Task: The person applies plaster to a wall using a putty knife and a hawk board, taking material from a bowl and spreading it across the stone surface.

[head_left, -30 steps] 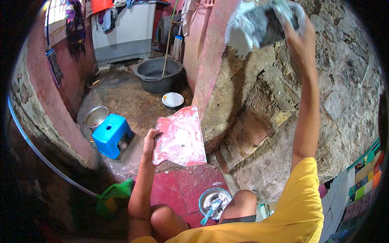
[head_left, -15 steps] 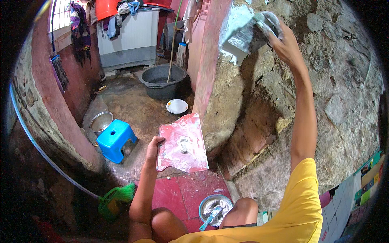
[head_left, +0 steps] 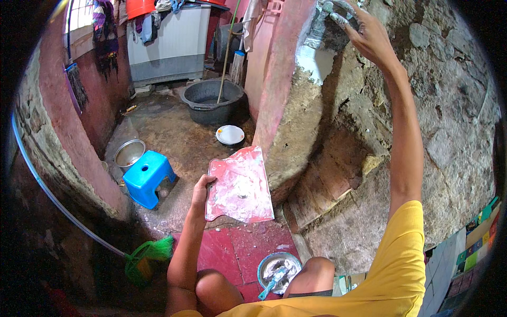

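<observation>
My left hand [head_left: 201, 191] pinches the left edge of a red flat board [head_left: 237, 198], smeared with white paste and held out over the floor. My right hand [head_left: 369, 37] is raised to the rough wall [head_left: 449, 105] at the upper right, its fingers wrapped round a plaster-coated trowel [head_left: 318, 25]. The trowel lies against the wall above a patch of wet white plaster [head_left: 317, 63]; the picture's top edge cuts off part of the grip. Between my knees stands a bowl [head_left: 261, 273] of white paste, with a blue-handled spatula [head_left: 270, 286] resting in it.
A blue stool [head_left: 142, 177] and a metal bowl [head_left: 129, 153] stand on the floor ahead to the left. Farther off are a large dark tub [head_left: 211, 113] with a stick in it and a white lid [head_left: 230, 134]. A green broom [head_left: 150, 259] lies at lower left.
My right hand and the trowel have moved up along the wall, uncovering more of the white plaster below. The left hand and board stay nearly in place.
</observation>
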### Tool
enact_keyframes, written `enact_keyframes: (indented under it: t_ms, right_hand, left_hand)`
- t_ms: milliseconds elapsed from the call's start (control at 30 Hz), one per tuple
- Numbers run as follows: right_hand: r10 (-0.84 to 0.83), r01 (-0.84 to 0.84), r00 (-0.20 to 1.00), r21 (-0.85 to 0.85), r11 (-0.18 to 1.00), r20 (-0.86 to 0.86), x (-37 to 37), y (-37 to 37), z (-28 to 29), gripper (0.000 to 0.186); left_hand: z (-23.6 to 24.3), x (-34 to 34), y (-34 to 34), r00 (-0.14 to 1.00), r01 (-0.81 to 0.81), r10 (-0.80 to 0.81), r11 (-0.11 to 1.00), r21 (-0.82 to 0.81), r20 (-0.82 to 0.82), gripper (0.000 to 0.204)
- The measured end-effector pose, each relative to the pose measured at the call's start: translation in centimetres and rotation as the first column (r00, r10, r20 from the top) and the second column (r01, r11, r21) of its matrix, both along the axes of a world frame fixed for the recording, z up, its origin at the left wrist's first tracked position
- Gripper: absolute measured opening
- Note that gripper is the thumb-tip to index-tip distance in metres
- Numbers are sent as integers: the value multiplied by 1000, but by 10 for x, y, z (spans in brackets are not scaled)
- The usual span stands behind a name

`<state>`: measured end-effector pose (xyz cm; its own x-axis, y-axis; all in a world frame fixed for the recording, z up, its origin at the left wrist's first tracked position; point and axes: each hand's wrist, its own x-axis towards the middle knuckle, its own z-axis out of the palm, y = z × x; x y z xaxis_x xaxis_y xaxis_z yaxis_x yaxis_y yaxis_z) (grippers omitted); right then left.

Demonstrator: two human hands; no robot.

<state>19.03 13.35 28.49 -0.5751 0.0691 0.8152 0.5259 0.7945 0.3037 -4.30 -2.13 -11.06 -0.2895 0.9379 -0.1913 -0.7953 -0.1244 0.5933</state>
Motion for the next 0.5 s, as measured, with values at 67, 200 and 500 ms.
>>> enact_keyframes:
  t_ms: [67, 200, 500]
  right_hand:
    - [19, -19, 1000, -44, 999, 4, -4, -3, 1, 33]
    - [89, -89, 996, 37, 995, -21, -4, 6, 5, 34]
    - [234, -229, 965, 54, 972, -118, -1, 0, 38, 29]
  left_hand:
    - [-6, -5, 0, 1000, 1, -1, 1000, 0, -17, 21]
    - [3, 0, 0, 1000, -4, 3, 1000, 1, 28, 21]
    - [6, 3, -2, 1000, 14, -14, 1000, 7, 14, 24]
